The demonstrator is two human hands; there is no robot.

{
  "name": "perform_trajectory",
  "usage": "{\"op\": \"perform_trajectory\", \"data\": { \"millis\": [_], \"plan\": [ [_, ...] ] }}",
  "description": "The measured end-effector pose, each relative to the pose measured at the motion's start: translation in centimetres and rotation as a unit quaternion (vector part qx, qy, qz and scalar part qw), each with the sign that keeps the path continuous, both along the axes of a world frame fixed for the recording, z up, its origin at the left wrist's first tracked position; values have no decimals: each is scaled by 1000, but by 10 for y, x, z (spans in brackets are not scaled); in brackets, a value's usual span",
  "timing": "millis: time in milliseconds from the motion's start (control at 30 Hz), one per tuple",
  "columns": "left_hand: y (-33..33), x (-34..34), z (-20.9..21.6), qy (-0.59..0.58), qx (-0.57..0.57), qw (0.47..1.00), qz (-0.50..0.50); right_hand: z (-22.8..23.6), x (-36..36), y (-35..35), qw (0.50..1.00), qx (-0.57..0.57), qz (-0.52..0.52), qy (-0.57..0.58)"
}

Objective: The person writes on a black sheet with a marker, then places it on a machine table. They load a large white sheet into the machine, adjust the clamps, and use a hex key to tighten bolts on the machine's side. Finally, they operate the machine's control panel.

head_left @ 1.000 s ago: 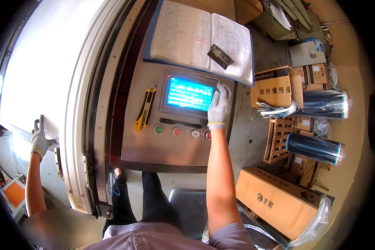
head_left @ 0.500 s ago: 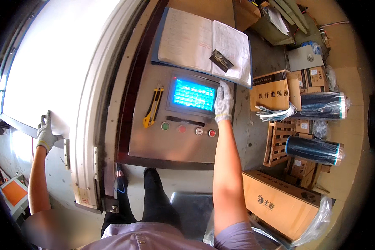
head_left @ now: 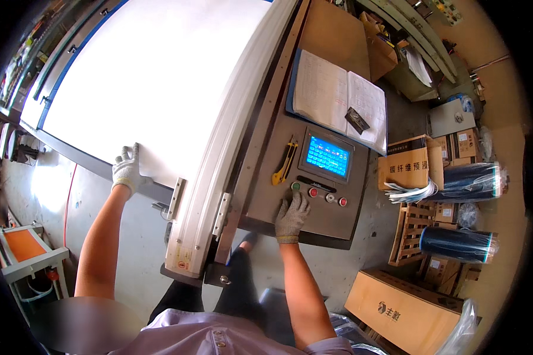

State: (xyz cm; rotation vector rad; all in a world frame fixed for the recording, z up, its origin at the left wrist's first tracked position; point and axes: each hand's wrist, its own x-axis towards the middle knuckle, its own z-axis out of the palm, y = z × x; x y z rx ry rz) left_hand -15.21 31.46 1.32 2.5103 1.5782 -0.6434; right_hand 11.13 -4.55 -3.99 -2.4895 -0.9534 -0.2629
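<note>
My left hand (head_left: 127, 168), in a pale knit glove, rests with fingers spread on the near edge of a large white sheet (head_left: 154, 77) that covers the machine bed. My right hand (head_left: 292, 219), gloved too, lies over the front of the metal control panel (head_left: 266, 204). Its outstretched fingertips are at the green button (head_left: 295, 186); whether they press it cannot be made out. A red button (head_left: 312, 191) and further controls sit to the right. Above them are the lit blue touchscreen (head_left: 327, 156) and a yellow utility knife (head_left: 284, 163). Neither hand holds anything.
A long white machine beam (head_left: 219, 142) stands between my hands. An open notebook (head_left: 320, 89) bears a small dark object (head_left: 357, 120). To the right are cardboard boxes (head_left: 405, 307), a wooden pallet (head_left: 407, 234) and dark wrapped rolls (head_left: 456, 244). An orange-topped stand (head_left: 26, 244) is at left.
My right hand has moved from the touchscreen's right edge down and left to the green button. My left hand stays at the sheet's edge. The whole view has shifted, with the machine now farther right.
</note>
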Motion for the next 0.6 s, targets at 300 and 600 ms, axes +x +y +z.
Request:
{"op": "perform_trajectory", "data": {
  "millis": [300, 600],
  "plan": [
    [0, -4, 0, -9, 18, 1000, -19, -2, 7, 11, 997, -55, -51, -8],
    [34, -30, -12, -31, -15, 999, -41, 3, 2, 14, 995, -66, -81, 4]
  ]
}}
